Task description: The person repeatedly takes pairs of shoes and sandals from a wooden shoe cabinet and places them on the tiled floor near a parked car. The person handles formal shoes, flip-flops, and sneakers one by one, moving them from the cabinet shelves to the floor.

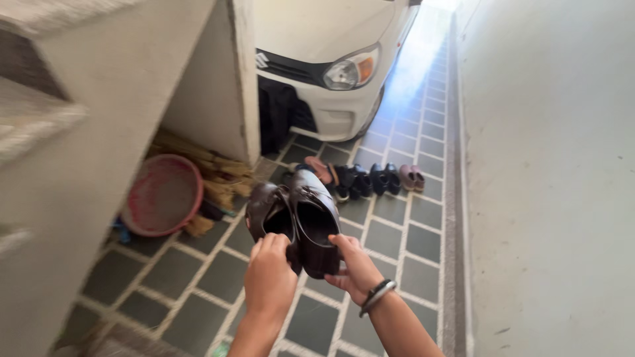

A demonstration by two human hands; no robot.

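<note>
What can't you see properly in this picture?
All in the head view:
- The heels of the dark brown shoes: covered by the left hand and right hand.
- The white car: cut off by the top edge and partly hidden by the wall corner.
- The shoes in the row on the tiled floor: too small to tell their kinds.
- The brooms: partly behind the red basket.

No packages, labels, signs or screens show in this view. The nearest thing to a marking is a small silver emblem on the dark grille of the white car, at the top middle of the picture beside the pale pillar; its shape is too blurred to make out.
</note>
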